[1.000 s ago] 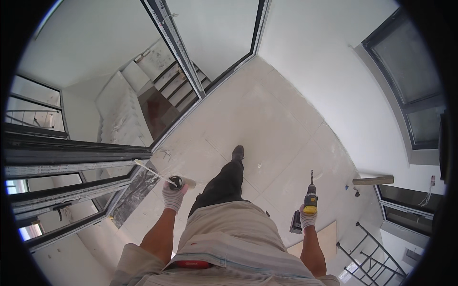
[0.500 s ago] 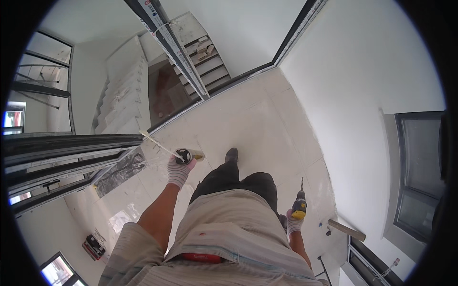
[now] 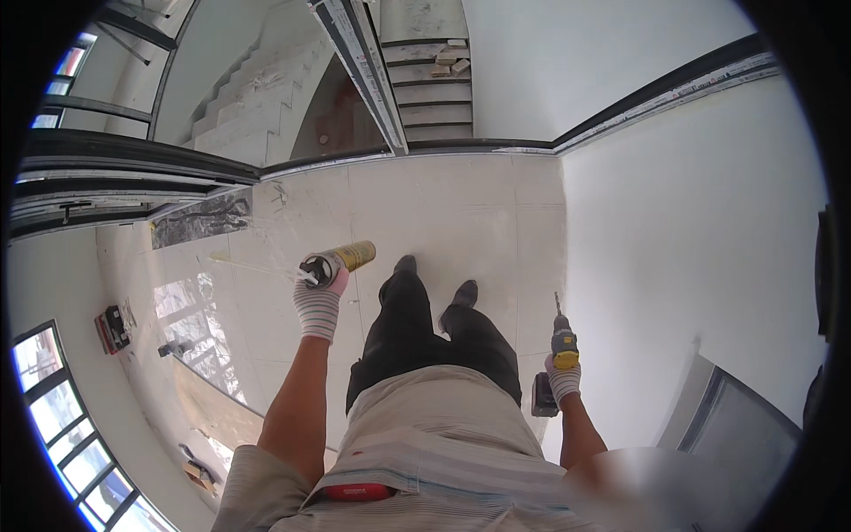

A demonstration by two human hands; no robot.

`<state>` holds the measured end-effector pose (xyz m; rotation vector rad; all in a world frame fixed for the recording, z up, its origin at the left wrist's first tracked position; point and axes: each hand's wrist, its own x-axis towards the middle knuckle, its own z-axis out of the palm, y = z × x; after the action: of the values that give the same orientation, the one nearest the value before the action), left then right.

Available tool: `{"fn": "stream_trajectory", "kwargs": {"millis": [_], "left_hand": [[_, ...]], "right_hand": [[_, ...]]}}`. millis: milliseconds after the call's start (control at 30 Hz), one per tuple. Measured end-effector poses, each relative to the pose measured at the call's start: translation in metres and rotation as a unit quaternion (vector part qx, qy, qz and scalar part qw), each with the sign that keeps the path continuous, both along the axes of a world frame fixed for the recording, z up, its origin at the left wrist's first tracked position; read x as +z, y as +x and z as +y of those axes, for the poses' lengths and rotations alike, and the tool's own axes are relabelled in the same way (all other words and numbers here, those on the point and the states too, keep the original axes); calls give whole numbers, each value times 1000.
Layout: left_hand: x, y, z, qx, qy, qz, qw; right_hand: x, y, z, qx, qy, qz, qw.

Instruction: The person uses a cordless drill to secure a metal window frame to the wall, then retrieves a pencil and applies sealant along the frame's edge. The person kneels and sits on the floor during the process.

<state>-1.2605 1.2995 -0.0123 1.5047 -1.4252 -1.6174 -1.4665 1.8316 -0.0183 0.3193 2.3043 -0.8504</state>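
Note:
My left hand [image 3: 317, 303], in a striped knit glove, is closed around a spray foam can [image 3: 358, 255]. The can lies tilted, its yellow body pointing away to the right and its black top near my thumb. A thin pale tube [image 3: 257, 266] runs from the top out to the left. On the other side, my right hand [image 3: 563, 376], gloved the same way, grips a cordless drill [image 3: 565, 340]. The drill is yellow and grey with a dark battery [image 3: 544, 395], and its long bit points forward. Both hands are held out beside my body, above the floor.
A dark metal frame [image 3: 346, 161] borders the far side of the tiled floor [image 3: 443, 191], with an upright post [image 3: 377, 89] and stairs [image 3: 430, 93] beyond. A white wall [image 3: 656, 222] rises on the right. A dark-patterned slab [image 3: 202, 220] and a toolbox [image 3: 113, 329] are at left.
My view has turned to the right and my feet have stepped forward. The can now shows its side, with the tube swung left. The drill stays in my right hand.

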Motion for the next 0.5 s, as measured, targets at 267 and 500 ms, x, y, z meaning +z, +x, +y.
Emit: {"fn": "stream_trajectory", "kwargs": {"millis": [267,500], "left_hand": [[-24,32,35,146,70,-33,986],[-64,17,19,158,52,-82,983]], "right_hand": [[42,-160,-78,153,59,11,986],[19,-233,-171,224,16,78,971]]}}
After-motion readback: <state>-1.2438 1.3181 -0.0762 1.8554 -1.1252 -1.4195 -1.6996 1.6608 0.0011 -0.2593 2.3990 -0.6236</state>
